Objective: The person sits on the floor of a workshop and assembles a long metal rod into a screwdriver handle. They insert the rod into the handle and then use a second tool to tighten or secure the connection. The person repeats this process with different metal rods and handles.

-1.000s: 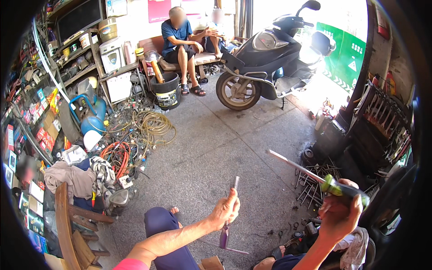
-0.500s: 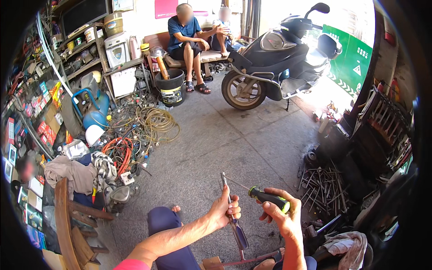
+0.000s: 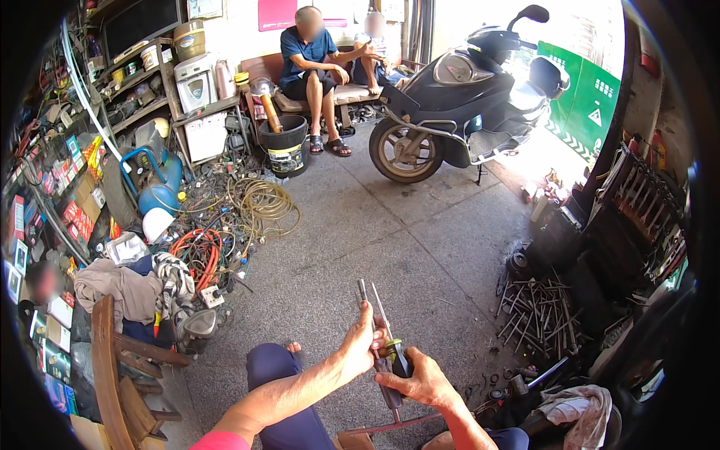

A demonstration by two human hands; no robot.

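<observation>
My left hand (image 3: 358,347) is closed round the metal shaft of a T-handle wrench (image 3: 362,291), whose crossbar lies low, above my lap. A dark purplish handle (image 3: 391,396) sits along that shaft below my fingers; I cannot tell whether it belongs to a separate tool. In my right hand (image 3: 421,381) is a screwdriver (image 3: 403,366) with a black and lime-green handle, its thin blade pointing up and away. Both hands are close together, and the screwdriver's blade runs beside the wrench shaft. My right fingers partly hide the handles.
Left of me are a wooden chair (image 3: 105,352), piled cloths and coiled hoses (image 3: 262,206). A scooter (image 3: 457,97) stands ahead, near two people seated on a bench (image 3: 349,94). Loose metal rods (image 3: 541,319) heap on the right floor, below a rack of wrenches (image 3: 637,199).
My right hand has brought the screwdriver left and down against the left hand's tools. Its blade has swung from pointing left to pointing upward. The left hand has shifted slightly left.
</observation>
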